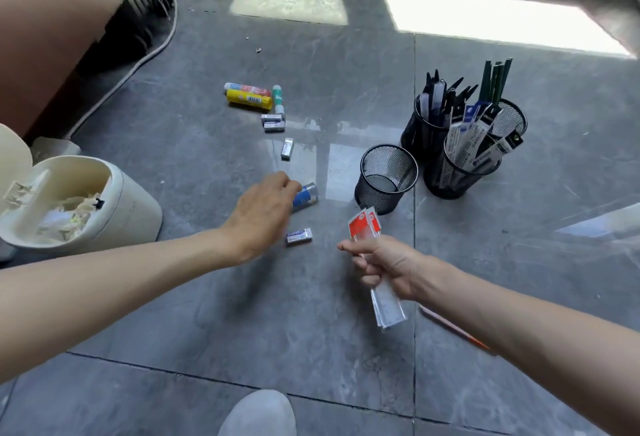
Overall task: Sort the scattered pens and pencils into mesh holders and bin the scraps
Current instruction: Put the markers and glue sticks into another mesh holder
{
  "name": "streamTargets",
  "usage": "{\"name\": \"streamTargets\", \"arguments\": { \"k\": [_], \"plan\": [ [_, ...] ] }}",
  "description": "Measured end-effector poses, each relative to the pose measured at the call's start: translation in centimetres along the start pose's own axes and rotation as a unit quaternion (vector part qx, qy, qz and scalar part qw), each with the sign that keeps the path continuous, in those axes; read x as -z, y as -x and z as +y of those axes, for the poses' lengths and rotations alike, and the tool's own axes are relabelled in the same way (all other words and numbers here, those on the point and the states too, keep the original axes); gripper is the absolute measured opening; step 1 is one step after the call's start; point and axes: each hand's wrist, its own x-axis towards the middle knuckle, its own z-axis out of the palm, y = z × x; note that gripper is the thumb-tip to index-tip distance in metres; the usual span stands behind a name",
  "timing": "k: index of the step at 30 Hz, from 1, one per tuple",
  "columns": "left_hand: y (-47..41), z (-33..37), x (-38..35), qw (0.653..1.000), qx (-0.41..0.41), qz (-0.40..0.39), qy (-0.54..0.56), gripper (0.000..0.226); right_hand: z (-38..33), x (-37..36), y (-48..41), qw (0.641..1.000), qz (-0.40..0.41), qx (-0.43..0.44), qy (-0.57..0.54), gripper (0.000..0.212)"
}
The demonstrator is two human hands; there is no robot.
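Grey floor: right hand [384,262] pinches slick, floppy packets [363,224] near 1 empty holder [398,196]; left hand [263,207] curls at a light, roll-prone tube [306,195], grip unclear. Its barrel looks best to take.

The floor [311,314] is of grey glossy tiles, with bright patches of light [498,20] near its far edge. Toward the far left, a yellow glue stick [248,100] lies touching a red and white glue stick [247,88], and a green and white glue stick [278,99] lies just beside them. Two erasers [272,118] lie together near its end. A single eraser [287,149] lies a little nearer, and a purple-printed eraser [299,236] lies near the middle. A white cable [152,51] curves along the left edge, beside a brown box [52,20]. A grey shoe toe [258,415] shows at the near edge.
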Motion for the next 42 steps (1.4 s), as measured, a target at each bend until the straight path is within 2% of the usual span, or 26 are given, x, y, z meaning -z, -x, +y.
{"name": "streamTargets", "arguments": {
  "k": [1,3,5,7,9,13,16,20,21,22,23,24,26,27,28,29,31,34,36,37,39,40,42],
  "plan": [
    [-0.4,-0.7,-0.2,0.996,0.055,-0.064,-0.007,0.038,-0.1,0.1,0.0,1.000,0.006,0.000,0.026,0.012],
    [-0.9,-1.9,-0.7,0.982,0.086,-0.169,-0.022,0.041,-0.3,0.2,0.1,0.995,0.020,0.005,0.094,0.022],
    [-1.0,-2.4,-1.1,0.973,0.070,-0.218,-0.030,0.034,-0.6,0.9,0.3,0.983,0.030,0.020,0.178,0.026],
    [-1.2,-1.9,-1.4,0.970,0.059,-0.233,-0.022,0.027,-1.0,2.3,0.8,0.965,0.042,0.038,0.255,0.027],
    [-1.3,-0.8,-1.0,0.972,0.068,-0.225,-0.011,0.022,-1.3,3.9,1.2,0.926,0.072,0.063,0.365,0.026],
    [-1.1,2.4,-0.5,0.979,0.016,-0.202,0.009,0.026,-0.8,7.8,2.3,0.798,0.129,0.107,0.579,0.030],
    [-0.8,5.6,-0.2,0.972,0.002,-0.229,0.049,0.027,1.0,10.2,3.4,0.752,0.143,0.067,0.641,0.044],
    [-0.9,9.1,-0.3,0.959,0.012,-0.277,0.065,0.025,3.9,11.5,5.1,0.703,0.161,0.051,0.691,0.041],
    [-1.0,9.7,-0.3,0.954,0.008,-0.289,0.076,0.025,4.3,11.6,5.4,0.706,0.171,0.054,0.686,0.039],
    [-1.1,10.1,-0.2,0.947,0.011,-0.304,0.104,0.025,4.3,11.6,5.5,0.725,0.184,0.060,0.661,0.037],
    [-1.1,10.5,-0.1,0.934,0.024,-0.321,0.153,0.025,4.2,11.5,5.5,0.763,0.202,0.065,0.610,0.038],
    [-1.0,10.8,0.0,0.914,0.048,-0.338,0.221,0.026,3.9,11.2,5.4,0.816,0.224,0.069,0.528,0.039],
    [-0.6,11.4,0.4,0.853,0.108,-0.359,0.363,0.028,3.3,10.6,5.2,0.924,0.244,0.075,0.284,0.038],
    [-0.4,11.8,0.6,0.824,0.137,-0.359,0.416,0.028,2.9,10.2,5.1,0.959,0.222,0.082,0.153,0.035],
    [-0.1,12.1,0.7,0.802,0.162,-0.348,0.456,0.027,2.6,9.6,5.0,0.978,0.185,0.088,0.039,0.030],
    [0.1,12.4,0.9,0.784,0.185,-0.334,0.489,0.024,2.1,8.8,5.0,0.984,0.149,0.089,-0.045,0.026],
    [0.3,12.6,1.0,0.742,0.219,-0.322,0.546,0.028,1.1,7.0,4.9,0.984,0.099,0.088,-0.123,0.021],
    [0.4,12.5,1.7,0.670,0.253,-0.347,0.606,0.026,0.0,3.9,4.4,0.985,0.055,0.079,-0.146,0.017],
    [0.5,11.7,2.2,0.653,0.255,-0.357,0.617,0.019,-0.2,2.7,4.0,0.986,0.022,0.083,-0.143,0.024],
    [0.5,11.2,2.5,0.657,0.255,-0.355,0.614,0.017,-0.2,2.3,3.8,0.987,-0.001,0.086,-0.137,0.032],
    [0.5,9.7,2.7,0.705,0.257,-0.339,0.567,0.012,-0.5,2.0,3.6,0.988,-0.041,0.083,-0.124,0.049],
    [0.6,8.8,2.7,0.750,0.241,-0.322,0.525,0.015,-0.7,2.0,3.6,0.989,-0.054,0.074,-0.118,0.055],
    [0.5,7.5,3.0,0.858,0.148,-0.284,0.401,0.022,-1.4,2.3,3.6,0.990,-0.074,0.051,-0.108,0.067]
  ]
}}
